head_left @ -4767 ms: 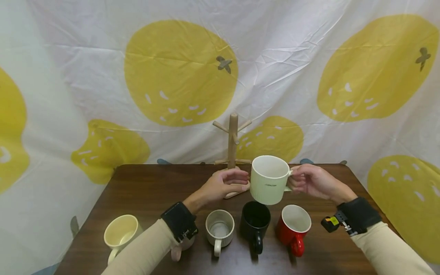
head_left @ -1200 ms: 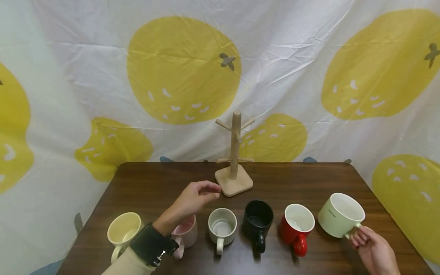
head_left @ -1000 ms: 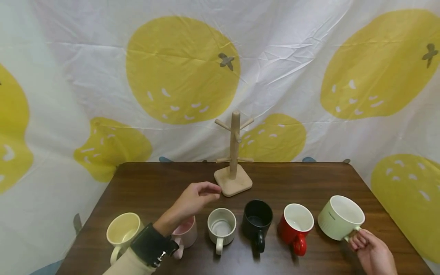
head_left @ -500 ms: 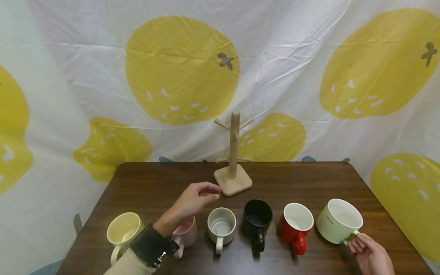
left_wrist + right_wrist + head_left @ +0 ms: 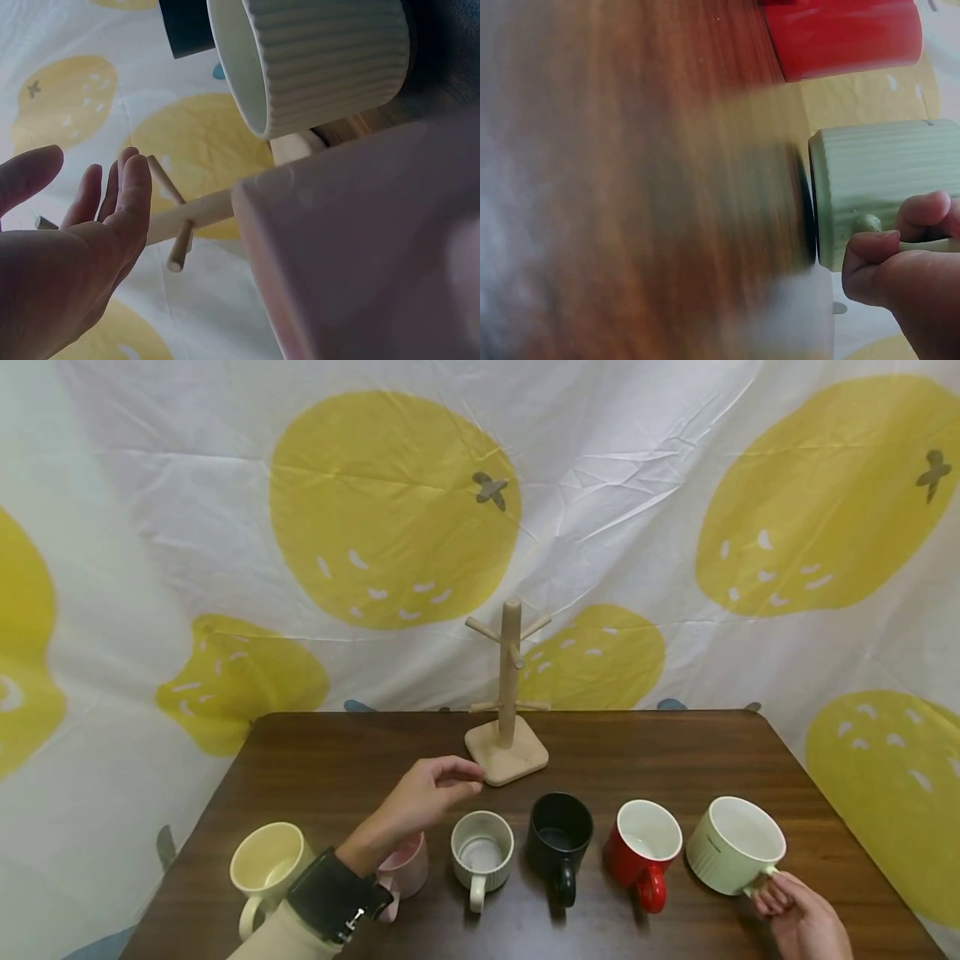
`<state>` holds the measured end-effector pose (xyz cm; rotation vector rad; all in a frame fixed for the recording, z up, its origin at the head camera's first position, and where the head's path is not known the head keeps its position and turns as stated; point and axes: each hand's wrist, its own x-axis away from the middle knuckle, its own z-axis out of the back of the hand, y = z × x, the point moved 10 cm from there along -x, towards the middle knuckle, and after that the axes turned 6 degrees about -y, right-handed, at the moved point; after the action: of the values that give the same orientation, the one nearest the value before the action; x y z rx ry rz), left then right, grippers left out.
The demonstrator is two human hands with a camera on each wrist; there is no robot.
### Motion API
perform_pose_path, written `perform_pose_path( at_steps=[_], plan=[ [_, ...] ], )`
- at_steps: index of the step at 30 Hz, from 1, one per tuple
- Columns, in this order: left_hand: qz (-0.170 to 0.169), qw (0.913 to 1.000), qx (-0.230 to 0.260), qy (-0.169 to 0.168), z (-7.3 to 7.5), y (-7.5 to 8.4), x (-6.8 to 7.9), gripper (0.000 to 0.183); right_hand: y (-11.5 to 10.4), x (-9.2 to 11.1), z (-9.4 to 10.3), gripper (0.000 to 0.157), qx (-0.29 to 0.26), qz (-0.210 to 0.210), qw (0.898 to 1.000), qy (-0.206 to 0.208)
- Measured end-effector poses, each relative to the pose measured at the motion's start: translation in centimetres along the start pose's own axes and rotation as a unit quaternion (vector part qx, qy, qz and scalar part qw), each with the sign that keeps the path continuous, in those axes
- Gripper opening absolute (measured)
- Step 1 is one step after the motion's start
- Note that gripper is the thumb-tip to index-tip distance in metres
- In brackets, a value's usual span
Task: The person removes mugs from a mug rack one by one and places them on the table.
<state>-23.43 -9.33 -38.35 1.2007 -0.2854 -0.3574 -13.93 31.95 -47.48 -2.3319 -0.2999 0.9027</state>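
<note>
A pale green ribbed mug (image 5: 731, 852) is at the right end of a row of mugs, and my right hand (image 5: 802, 914) grips its handle with curled fingers. In the right wrist view its base lies at or very close to the tabletop; I cannot tell whether it touches. My left hand (image 5: 420, 797) hovers with relaxed fingers above the pink mug (image 5: 407, 864), partly hiding it, and holds nothing. Its fingertips are in front of the wooden mug tree (image 5: 507, 693), whose pegs carry no mugs. A red mug (image 5: 637, 852) stands left of the green one.
The row continues leftward on the dark wooden table (image 5: 360, 743) with a black mug (image 5: 551, 847), a white-grey ribbed mug (image 5: 491, 881) and a cream-yellow mug (image 5: 258, 885). A lemon-printed cloth (image 5: 600, 485) hangs behind the table.
From near the mug tree, my right hand has carried the green mug to the right end of the row and lowered it, levelling its tilt. My left hand drew back leftward, then stayed still.
</note>
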Motion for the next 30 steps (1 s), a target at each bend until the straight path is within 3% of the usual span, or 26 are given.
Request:
perform_pose_path(
  at_steps=[9, 24, 30],
  plan=[
    [0.006, 0.9994, 0.034, -0.007, -0.7, -0.1, 0.1, 0.024, 0.4, -0.1, -0.1, 0.044, 0.047, -0.012, 0.999, 0.002],
    [0.005, 0.9984, 0.054, -0.012, -1.1, -0.2, 0.3, 0.025, 0.8, 0.3, 0.2, 0.046, 0.036, -0.03, 0.999, -0.009],
    [0.007, 0.9985, 0.055, -0.004, -1.0, -0.3, 0.4, 0.023, 0.6, 0.6, 0.5, 0.055, 0.096, -0.037, 0.994, 0.021]
  ],
)
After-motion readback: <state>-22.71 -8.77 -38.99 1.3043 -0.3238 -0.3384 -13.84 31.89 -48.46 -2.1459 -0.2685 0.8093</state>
